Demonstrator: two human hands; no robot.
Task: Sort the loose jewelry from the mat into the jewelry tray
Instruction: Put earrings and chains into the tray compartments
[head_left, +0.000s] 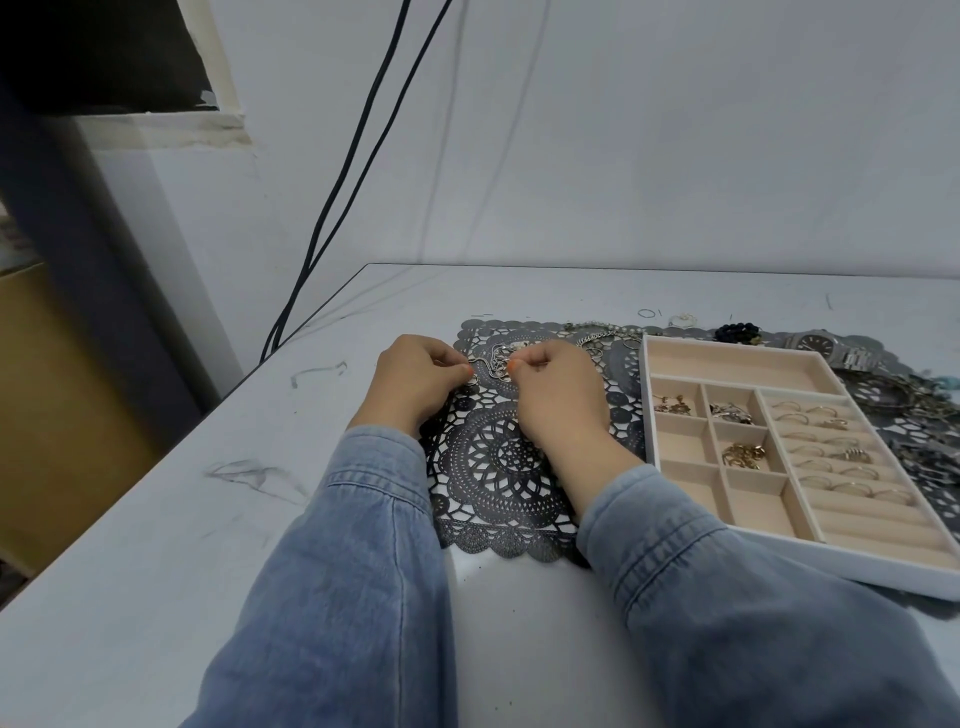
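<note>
on the lace mat (498, 467), the left hand (415, 384) pinches a thin silver chain (491, 366) with curled fingers. the right hand (556, 395) pinches it likewise, probably to tease out tangles. the held stretch runs left to right between them. the jewelry tray (649, 415) sits just right, on the worktop.

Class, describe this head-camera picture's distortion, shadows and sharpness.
Head view: wide-angle lens enlarges the near sleeves; soft, even light, faint shadow beside the tray; the chain pinched between left hand and right hand looks too fine to resolve.
</note>
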